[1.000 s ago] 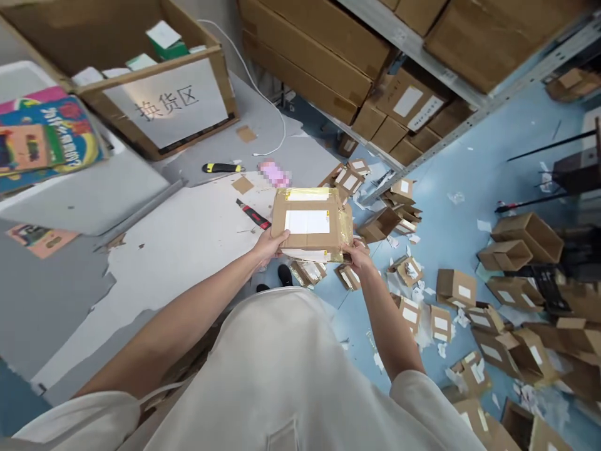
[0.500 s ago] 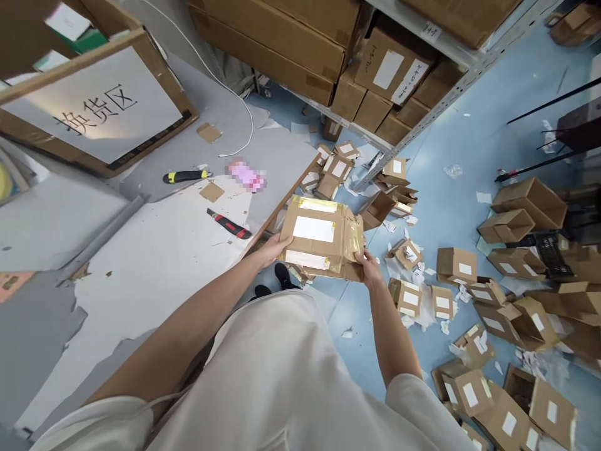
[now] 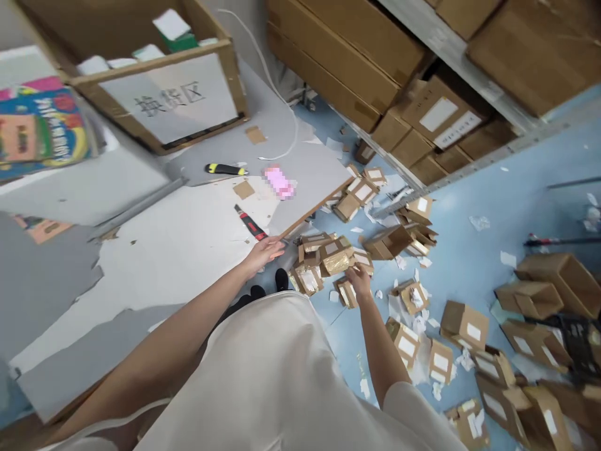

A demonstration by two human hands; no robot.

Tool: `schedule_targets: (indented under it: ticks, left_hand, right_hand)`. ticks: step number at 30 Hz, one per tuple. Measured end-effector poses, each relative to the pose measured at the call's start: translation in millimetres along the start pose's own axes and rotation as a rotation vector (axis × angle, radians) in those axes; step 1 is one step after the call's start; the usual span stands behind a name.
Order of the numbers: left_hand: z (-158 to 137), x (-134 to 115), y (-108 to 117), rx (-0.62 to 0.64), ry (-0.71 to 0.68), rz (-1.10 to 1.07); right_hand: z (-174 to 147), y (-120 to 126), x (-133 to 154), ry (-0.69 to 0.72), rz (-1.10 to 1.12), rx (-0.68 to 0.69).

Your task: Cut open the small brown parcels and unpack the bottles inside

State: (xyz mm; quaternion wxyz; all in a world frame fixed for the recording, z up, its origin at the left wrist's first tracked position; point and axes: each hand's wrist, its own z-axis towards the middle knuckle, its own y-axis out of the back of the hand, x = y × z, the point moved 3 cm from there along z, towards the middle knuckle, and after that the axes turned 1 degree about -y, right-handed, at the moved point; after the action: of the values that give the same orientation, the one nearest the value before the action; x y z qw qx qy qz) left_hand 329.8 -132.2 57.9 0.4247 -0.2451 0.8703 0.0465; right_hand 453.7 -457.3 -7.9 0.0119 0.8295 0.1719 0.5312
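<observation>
Nearest the viewer, a pale shirt front (image 3: 286,369) is seen between two outstretched forearms. The left hand (image 3: 260,257) is held with fingers extended and nothing grasped, beside the bench edge and close to a red-and-black cutter (image 3: 251,223). The right hand (image 3: 359,279) is partly curled next to a taped carton (image 3: 335,254); whether contact is kept, or any grip closed, cannot be told. Half a second earlier a carton was held between both hands; now that hold is gone, and what is probably the same carton is seen smaller and lower, over other cartons near the feet. A release is thereby suggested, with the left hand freed. On the bench (image 3: 164,263), a yellow-and-black cutter (image 3: 226,170) is placed farther back, before an open box (image 3: 169,100) fronted by a lettered sheet. Beyond, opened cartons and paper scraps are strewn over the blue floor (image 3: 474,260), bordered by stocked metal shelving (image 3: 446,50).
</observation>
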Motion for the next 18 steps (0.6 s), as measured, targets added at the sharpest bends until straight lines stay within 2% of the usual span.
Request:
schedule_targets:
  ticks: [4,8,10,14,18]
  left_hand:
    - [-43.5,14.9,63.5,-0.259,-0.067,-0.027]
    - [-106.8,48.5,133.9,-0.618,-0.032,-0.271]
    - [-140.5,69.5,159.9,-0.791,-0.041,-0.387]
    - [-207.0,114.3,192.3,-1.025,-0.126,-0.579]
    - [-274.2,168.8,210.9,-1.248,-0.223,-0.715]
  right_hand:
    - [14.6,-89.3,32.9,0.001,-0.083,0.203]
    - [9.0,-200.4,74.2,0.112,-0.130,0.548]
    - [-3.3,-257.0,93.1,0.175,-0.213,0.715]
    - [-55.6,-369.7,122.6,0.316,-0.379,1.025]
    - [-147.5,-462.9,131.4,0.451,-0.507,1.347]
